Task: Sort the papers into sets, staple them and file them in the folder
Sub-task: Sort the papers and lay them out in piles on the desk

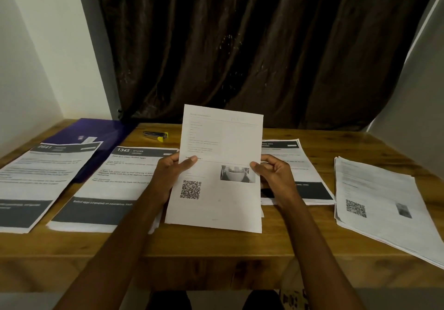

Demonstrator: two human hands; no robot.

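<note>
Above the wooden table (216,244), both hands hold a printed sheet (219,165) upright: left hand (171,172) pinches its left edge, thumb in front, right hand (274,172) pinches the right edge. Sorted paper sets (120,184) lie flat left; loose stack (382,204) right; purple folder (96,131) and stapler (155,135) behind.

A wooden table (216,244) is seen, its far edge set against a dark brown curtain (252,45) hung in folds. White walls (36,57) are seen at the left and right edges of the view
</note>
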